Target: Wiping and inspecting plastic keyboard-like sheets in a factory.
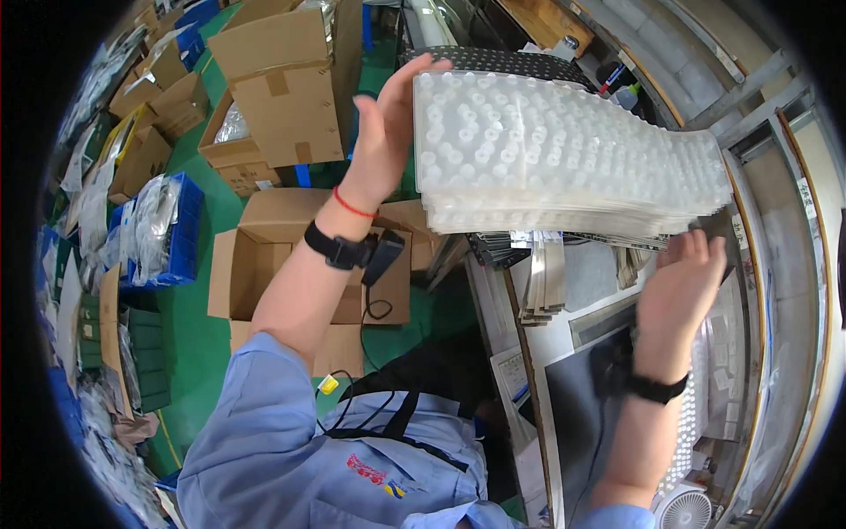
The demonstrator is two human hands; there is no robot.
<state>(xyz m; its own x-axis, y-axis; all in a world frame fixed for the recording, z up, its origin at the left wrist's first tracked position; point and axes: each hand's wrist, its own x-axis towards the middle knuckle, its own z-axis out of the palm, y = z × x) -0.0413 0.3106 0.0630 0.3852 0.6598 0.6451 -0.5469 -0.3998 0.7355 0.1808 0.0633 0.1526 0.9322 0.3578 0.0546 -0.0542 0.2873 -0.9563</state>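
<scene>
A thick stack of translucent plastic sheets, covered in rows of round white dots, lies between my hands at the upper right. Its layers show along the near edge, and the stack bends down toward its right end. My left hand is flat against the stack's left end, with the thumb held apart and the fingertips at the top corner. At the near right corner is my right hand, fingers stretched toward the edge; whether they touch it I cannot tell. Neither hand has its fingers wrapped around anything. Below the stack, thin grey strips lie bundled.
An open cardboard box stands on the green floor to my left, with taller cartons behind it. Blue bins hold bagged parts further left. A black dotted sheet lies behind the stack. A small white fan is at the lower right.
</scene>
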